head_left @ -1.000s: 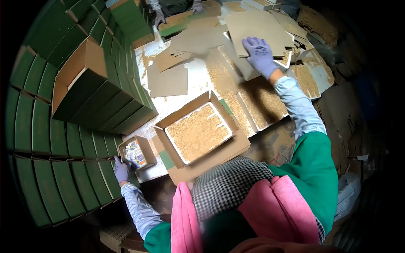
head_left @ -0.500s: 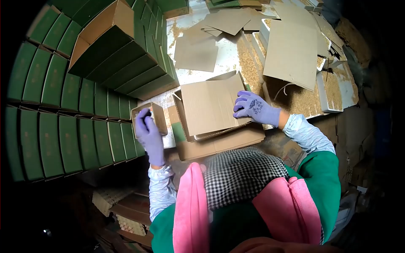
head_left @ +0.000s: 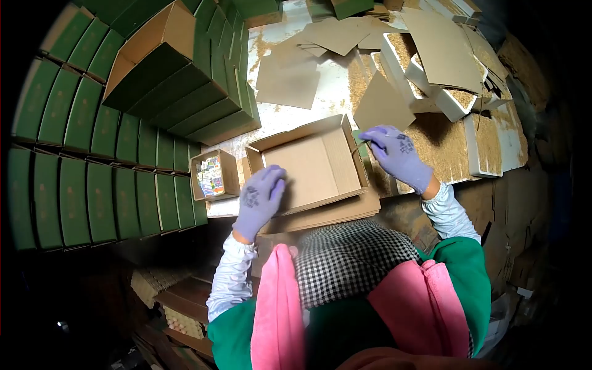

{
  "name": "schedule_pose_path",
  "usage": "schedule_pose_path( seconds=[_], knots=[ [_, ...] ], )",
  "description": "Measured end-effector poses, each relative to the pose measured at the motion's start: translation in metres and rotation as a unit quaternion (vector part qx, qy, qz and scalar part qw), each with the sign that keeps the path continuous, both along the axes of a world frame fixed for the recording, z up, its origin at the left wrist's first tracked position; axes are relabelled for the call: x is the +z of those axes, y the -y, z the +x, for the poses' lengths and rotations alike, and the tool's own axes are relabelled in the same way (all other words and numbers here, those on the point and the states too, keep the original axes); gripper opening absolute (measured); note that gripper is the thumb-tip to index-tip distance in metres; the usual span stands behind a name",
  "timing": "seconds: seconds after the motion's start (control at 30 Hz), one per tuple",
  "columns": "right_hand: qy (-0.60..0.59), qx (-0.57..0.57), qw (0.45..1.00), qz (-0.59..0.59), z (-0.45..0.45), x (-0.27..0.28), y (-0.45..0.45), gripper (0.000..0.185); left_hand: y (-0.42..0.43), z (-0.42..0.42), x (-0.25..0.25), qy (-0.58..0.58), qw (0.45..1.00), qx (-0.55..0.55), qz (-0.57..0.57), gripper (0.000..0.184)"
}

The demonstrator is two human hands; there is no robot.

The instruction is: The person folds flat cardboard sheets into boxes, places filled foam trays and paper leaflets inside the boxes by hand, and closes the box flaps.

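An open cardboard box (head_left: 343,148) sits near the table's front edge, with a flat brown cardboard sheet (head_left: 308,168) covering its inside. My left hand (head_left: 260,200), in a purple glove, is over the box's front left corner, its thumb a little apart from the fingers and nothing visible between them. At the box's right wall is my right hand (head_left: 401,157), also gloved, its fingertips drawn together around a thin piece too small to name. More flat cardboard (head_left: 348,216) lies under the box. Beside it on the left stands a small box (head_left: 229,174) of printed packets (head_left: 211,177).
Green boxes (head_left: 68,117) are stacked on the left, one open on top (head_left: 169,46). Loose cardboard (head_left: 287,80) lies behind the box. White trays of yellowish-brown grains (head_left: 484,145) and a leaning cardboard piece (head_left: 383,106) are on the right.
The sheet at the box now lies down inside it. My left hand has moved right from the small box to the large box, and my right hand has shifted right to its side wall.
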State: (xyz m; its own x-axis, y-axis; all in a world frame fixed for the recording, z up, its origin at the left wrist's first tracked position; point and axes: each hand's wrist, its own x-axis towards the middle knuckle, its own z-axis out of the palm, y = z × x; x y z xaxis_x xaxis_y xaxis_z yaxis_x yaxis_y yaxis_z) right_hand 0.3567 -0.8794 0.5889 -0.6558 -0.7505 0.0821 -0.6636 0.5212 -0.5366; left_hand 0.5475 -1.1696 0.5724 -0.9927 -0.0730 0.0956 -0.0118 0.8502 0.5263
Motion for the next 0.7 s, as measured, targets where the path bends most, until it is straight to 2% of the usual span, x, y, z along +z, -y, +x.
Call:
schedule_pose_path(
  seconds=[0.07, 0.1, 0.13, 0.17, 0.2, 0.23, 0.27, 0.3, 0.33, 0.37, 0.4, 0.47, 0.5, 0.53, 0.57, 0.6, 0.67, 0.7],
  knots=[
    [0.117, -0.180, 0.974, -0.068, 0.000, -0.007, -0.004, 0.033, 0.030, 0.016, -0.019, -0.109, 0.977, 0.171, 0.065, 0.042],
    [0.103, -0.157, 0.981, -0.051, -0.006, -0.021, -0.007, 0.034, 0.043, 0.027, -0.034, -0.100, 0.935, 0.232, 0.250, 0.058],
    [0.127, -0.090, 0.988, -0.017, -0.007, -0.044, 0.002, 0.036, 0.067, 0.033, -0.060, 0.009, 0.900, 0.243, 0.363, 0.068],
    [0.152, -0.023, 0.988, 0.019, -0.003, -0.059, 0.011, 0.039, 0.065, 0.031, -0.070, 0.094, 0.868, 0.226, 0.433, 0.070],
    [0.113, 0.076, 0.987, 0.086, 0.001, -0.071, 0.027, 0.049, 0.061, 0.026, -0.082, 0.178, 0.824, 0.205, 0.497, 0.072],
    [0.072, 0.177, 0.972, 0.134, 0.004, -0.083, 0.042, 0.058, 0.044, 0.014, -0.080, 0.178, 0.841, 0.201, 0.469, 0.073],
    [0.026, 0.177, 0.960, 0.217, 0.009, -0.117, 0.059, 0.066, 0.027, 0.001, -0.078, 0.177, 0.858, 0.197, 0.440, 0.074],
    [0.014, 0.109, 0.982, 0.156, 0.009, -0.115, 0.058, 0.070, 0.011, -0.012, -0.075, 0.176, 0.874, 0.193, 0.410, 0.075],
    [-0.001, 0.040, 0.995, 0.096, 0.006, -0.108, 0.050, 0.074, 0.003, -0.014, -0.099, 0.088, 0.886, 0.229, 0.393, 0.078],
    [-0.016, -0.024, 0.999, 0.037, 0.004, -0.104, 0.041, 0.079, 0.008, -0.013, -0.120, 0.078, 0.879, 0.195, 0.428, 0.076],
    [0.068, -0.064, 0.995, 0.045, -0.001, -0.126, 0.035, 0.082, 0.014, -0.011, -0.138, 0.062, 0.869, 0.163, 0.462, 0.074],
    [0.234, -0.140, 0.961, 0.054, -0.003, -0.190, 0.041, 0.090, 0.029, -0.006, -0.157, 0.060, 0.896, 0.154, 0.412, 0.071],
    [0.309, -0.102, 0.945, -0.033, 0.005, -0.169, 0.048, 0.091, 0.037, 0.004, -0.173, 0.078, 0.893, 0.210, 0.391, 0.071],
    [0.379, -0.055, 0.917, -0.114, 0.014, -0.132, 0.054, 0.092, 0.048, 0.009, -0.189, 0.076, 0.864, 0.202, 0.456, 0.070],
    [0.421, -0.071, 0.877, -0.219, 0.027, -0.117, 0.061, 0.088, 0.046, 0.009, -0.163, 0.092, 0.845, 0.199, 0.489, 0.072],
    [0.475, -0.105, 0.833, -0.262, 0.034, -0.100, 0.071, 0.084, 0.041, 0.005, -0.126, 0.110, 0.826, 0.189, 0.520, 0.075],
    [0.562, -0.151, 0.724, -0.371, 0.016, -0.122, 0.068, 0.074, 0.057, -0.010, -0.098, 0.102, 0.891, 0.127, 0.423, 0.073],
    [0.573, -0.149, 0.689, -0.417, 0.003, -0.106, 0.066, 0.070, 0.072, -0.018, -0.076, 0.059, 0.880, 0.115, 0.458, 0.068]
  ],
)
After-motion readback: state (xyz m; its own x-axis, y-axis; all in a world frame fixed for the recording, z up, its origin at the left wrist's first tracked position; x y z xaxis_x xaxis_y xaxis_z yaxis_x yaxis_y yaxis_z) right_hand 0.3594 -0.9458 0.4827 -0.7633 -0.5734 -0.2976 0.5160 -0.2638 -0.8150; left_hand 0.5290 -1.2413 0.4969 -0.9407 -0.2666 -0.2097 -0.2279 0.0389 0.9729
